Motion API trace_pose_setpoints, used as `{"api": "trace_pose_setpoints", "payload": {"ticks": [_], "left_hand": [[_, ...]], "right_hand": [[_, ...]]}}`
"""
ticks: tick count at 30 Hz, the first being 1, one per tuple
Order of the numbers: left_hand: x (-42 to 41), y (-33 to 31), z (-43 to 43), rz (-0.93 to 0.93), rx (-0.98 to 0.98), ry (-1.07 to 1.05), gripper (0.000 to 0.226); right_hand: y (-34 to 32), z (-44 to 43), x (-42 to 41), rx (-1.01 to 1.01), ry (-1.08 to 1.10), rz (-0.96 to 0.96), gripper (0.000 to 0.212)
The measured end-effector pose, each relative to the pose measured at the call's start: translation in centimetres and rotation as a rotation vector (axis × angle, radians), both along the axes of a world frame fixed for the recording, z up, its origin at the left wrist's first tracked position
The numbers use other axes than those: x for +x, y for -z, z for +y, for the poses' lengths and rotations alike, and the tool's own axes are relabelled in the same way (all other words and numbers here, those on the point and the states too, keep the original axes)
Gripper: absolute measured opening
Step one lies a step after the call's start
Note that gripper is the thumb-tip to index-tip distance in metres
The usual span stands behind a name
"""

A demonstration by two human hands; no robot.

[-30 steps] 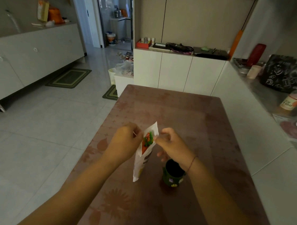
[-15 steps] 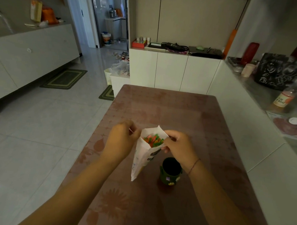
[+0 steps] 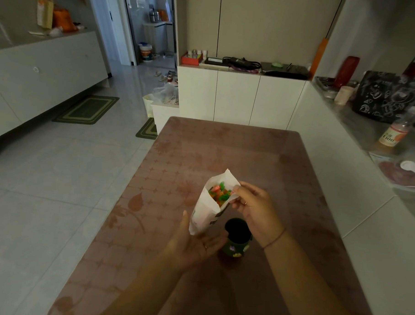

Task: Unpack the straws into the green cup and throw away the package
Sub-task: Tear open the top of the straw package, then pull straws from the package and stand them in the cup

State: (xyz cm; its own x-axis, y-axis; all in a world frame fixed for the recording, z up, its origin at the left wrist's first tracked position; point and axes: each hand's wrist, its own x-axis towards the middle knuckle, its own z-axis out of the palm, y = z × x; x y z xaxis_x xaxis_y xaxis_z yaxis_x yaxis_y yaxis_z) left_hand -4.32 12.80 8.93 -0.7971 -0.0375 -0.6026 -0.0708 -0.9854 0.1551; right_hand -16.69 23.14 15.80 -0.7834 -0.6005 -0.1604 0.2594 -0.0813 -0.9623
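Observation:
A white paper package (image 3: 206,209) stands open above the brown table (image 3: 201,157), with the green, orange and pink ends of the straws (image 3: 219,193) showing in its mouth. My right hand (image 3: 254,210) pinches the right edge of that mouth. My left hand (image 3: 193,244) lies palm up under the package's bottom end, fingers spread and touching it. The dark green cup (image 3: 237,238) with small stickers stands on the table just right of the package's bottom, below my right hand; its inside looks dark.
A white counter on the right carries a bottle (image 3: 394,132), a black patterned bag (image 3: 390,96) and a pale cup (image 3: 344,95). White cabinets (image 3: 237,96) stand behind the table. A bin with a plastic liner (image 3: 165,97) sits on the floor at the table's far left.
My left hand let go of the package's top edge and dropped under its bottom end, palm up. The right hand keeps the mouth, which has spread wider open.

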Motion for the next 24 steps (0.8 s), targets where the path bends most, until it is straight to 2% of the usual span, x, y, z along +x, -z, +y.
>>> {"api": "trace_pose_setpoints", "payload": {"ticks": [4, 10, 15, 18, 21, 24], "left_hand": [[-1.2, -0.6, -0.6, 0.030, -0.036, -0.269, 0.054], [-1.9, -1.8, -2.7, 0.043, -0.291, -0.397, 0.049], [-2.2, -3.1, -3.6, 0.113, -0.732, -0.414, 0.044], [-2.3, -4.0, -2.7, 0.197, -0.934, -0.384, 0.040], [-2.4, -4.6, -1.8, 0.197, -0.958, -0.361, 0.040], [-2.5, -4.3, -1.8, 0.168, -0.921, -0.351, 0.044]], "right_hand": [[0.0, 1.1, -0.4, -0.074, -0.038, -0.070, 0.016], [1.2, 2.1, -1.0, -0.114, -0.094, -0.237, 0.026], [3.3, 1.6, -0.7, -0.209, -0.031, -0.605, 0.043], [4.3, 0.9, -0.8, -0.316, 0.020, -0.732, 0.049], [4.7, 0.2, -0.9, -0.401, -0.004, -0.784, 0.055], [5.1, -0.2, -1.1, -0.373, 0.027, -0.784, 0.049]]}}
